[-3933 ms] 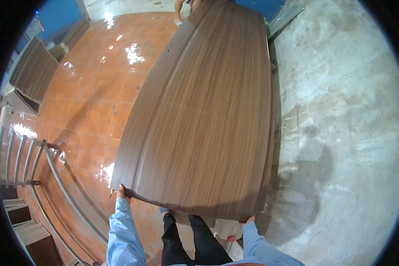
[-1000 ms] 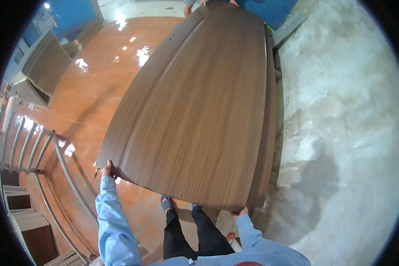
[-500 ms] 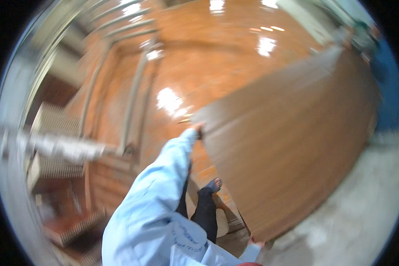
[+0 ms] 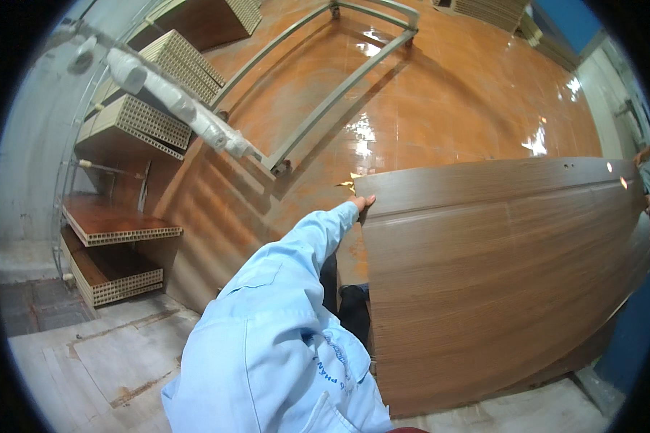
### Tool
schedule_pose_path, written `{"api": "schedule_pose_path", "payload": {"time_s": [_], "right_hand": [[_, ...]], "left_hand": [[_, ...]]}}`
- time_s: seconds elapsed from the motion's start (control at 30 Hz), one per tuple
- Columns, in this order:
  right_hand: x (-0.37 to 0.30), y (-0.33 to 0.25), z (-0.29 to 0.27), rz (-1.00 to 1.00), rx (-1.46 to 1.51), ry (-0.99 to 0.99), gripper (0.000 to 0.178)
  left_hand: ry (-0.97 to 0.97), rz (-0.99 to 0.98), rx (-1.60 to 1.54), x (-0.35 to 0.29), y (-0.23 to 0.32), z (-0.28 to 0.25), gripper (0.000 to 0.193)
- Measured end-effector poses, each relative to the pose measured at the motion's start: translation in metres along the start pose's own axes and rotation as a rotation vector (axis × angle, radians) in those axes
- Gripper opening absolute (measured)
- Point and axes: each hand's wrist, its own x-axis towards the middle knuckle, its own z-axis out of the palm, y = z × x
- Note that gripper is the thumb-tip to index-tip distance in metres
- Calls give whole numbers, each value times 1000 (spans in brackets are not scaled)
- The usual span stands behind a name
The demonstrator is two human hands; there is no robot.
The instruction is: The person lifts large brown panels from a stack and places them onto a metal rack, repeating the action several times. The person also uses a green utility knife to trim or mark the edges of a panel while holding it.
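Note:
A large brown wood-grain door panel (image 4: pixel 498 281) fills the right half of the view, tilted, with a groove running along its far part. My left hand (image 4: pixel 366 203) is closed on the panel's far left corner, its thumb over the brown face. The light blue sleeve (image 4: pixel 289 256) of that arm reaches up from below. My right hand does not show. At the panel's far right end, a co-worker's hand (image 4: pixel 644 155) is at the edge; most of that person is cut off by the rim.
On the left, stacks of hollow-core panels (image 4: pixel 148 119) rest on a rack. A grey metal frame (image 4: pixel 339 90) on small wheels stands on the orange tiled floor (image 4: pixel 469 94). A plastic-wrapped bar (image 4: pixel 173 105) juts out from the left. Blue material (image 4: pixel 632 335) is at the lower right.
My view has swung toward the right, and the panel now lies more level across it. The left hand keeps its hold at the corner. My right hand, earlier at the near corner, has gone from sight.

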Motion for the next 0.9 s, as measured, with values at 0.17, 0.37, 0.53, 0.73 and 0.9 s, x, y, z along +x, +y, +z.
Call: {"api": "schedule_pose_path", "payload": {"time_s": [0.17,0.37,0.53,0.73,0.9], "right_hand": [[-26,51,1,16,-46,-78,45],[-50,135,-22,0,-35,-107,44],[-83,206,-26,-61,-51,-57,44],[-111,279,-15,-112,-83,-43,47],[-115,332,-10,-6,-42,-167,50]], "left_hand": [[23,7,-36,22,24,-111,80],[108,30,1,65,12,-213,80],[24,-23,-200,96,-23,-291,60],[-70,-28,-432,129,-75,-386,52],[-11,-97,-592,138,-106,-455,40]]}}
